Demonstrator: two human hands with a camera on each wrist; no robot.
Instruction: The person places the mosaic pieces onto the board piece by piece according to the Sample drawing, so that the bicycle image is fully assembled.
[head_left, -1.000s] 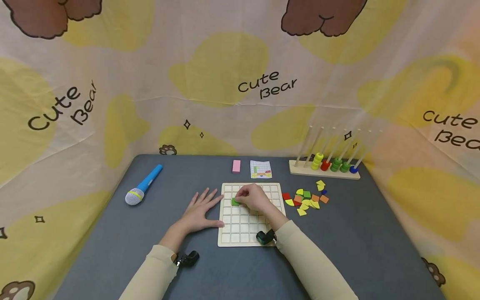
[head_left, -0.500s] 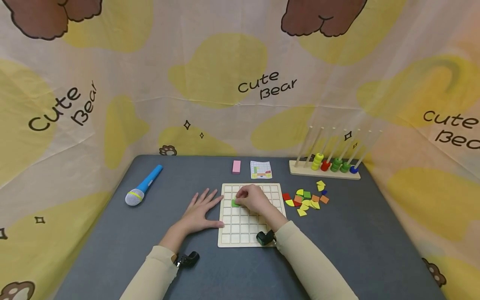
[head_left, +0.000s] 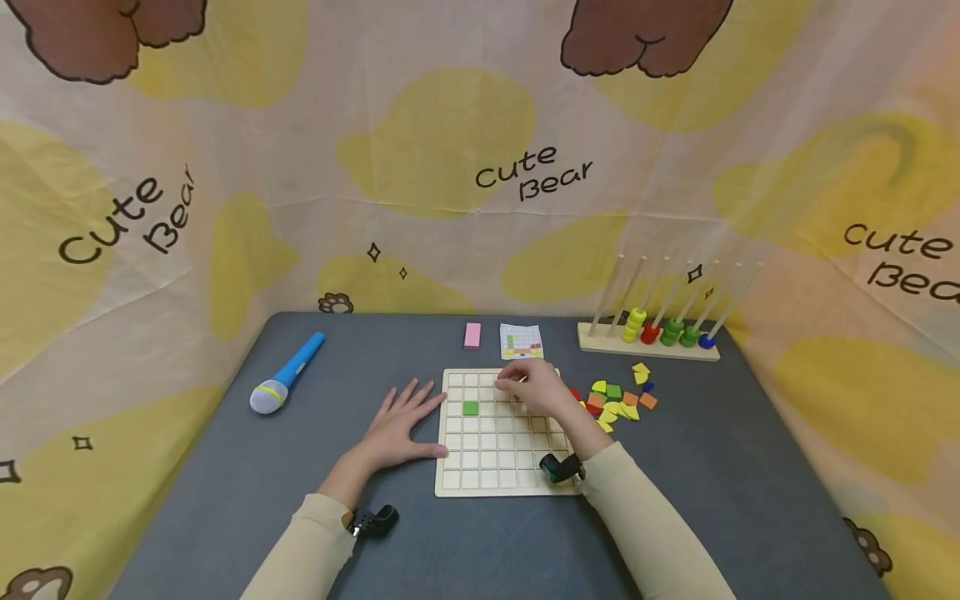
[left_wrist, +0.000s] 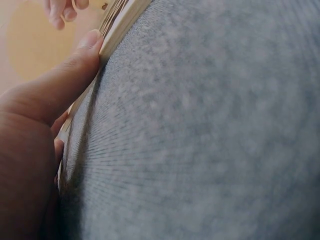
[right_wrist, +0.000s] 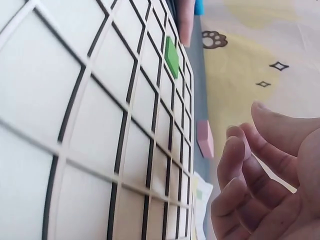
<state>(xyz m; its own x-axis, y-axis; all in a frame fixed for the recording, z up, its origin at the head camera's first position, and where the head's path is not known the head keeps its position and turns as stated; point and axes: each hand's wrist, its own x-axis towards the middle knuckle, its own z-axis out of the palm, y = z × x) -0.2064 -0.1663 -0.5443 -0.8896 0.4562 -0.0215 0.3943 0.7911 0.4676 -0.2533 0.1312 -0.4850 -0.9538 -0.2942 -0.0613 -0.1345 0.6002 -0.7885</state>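
A grey table (head_left: 450, 550) fills the foreground, closed in by a pale cloth (head_left: 435, 142) with yellow patches, brown bear feet and "cute Bear" lettering. A blue microphone (head_left: 296, 364) lies at the left, its silver head toward the person. Along the back are a pink block (head_left: 472, 336), a card (head_left: 521, 342) with a coloured grid pattern, and a peg rack (head_left: 637, 345) carrying yellow, red, green and blue rings.

The gridded board (head_left: 480, 468) lies flat between the hands. The green tile (head_left: 470, 407) sits on it toward the left edge, right of the left hand and well to the left of the right one, touching neither. Loose tiles (head_left: 613, 408) in several colours lie just right of the board, partly behind the right forearm.

The left hand (head_left: 397, 431) is spread, fingers apart on the table, its thumb tip touching the board's edge. The right hand (head_left: 536, 385) hovers over the board's far part, fingers loosely bent, thumb apart from them, holding nothing.
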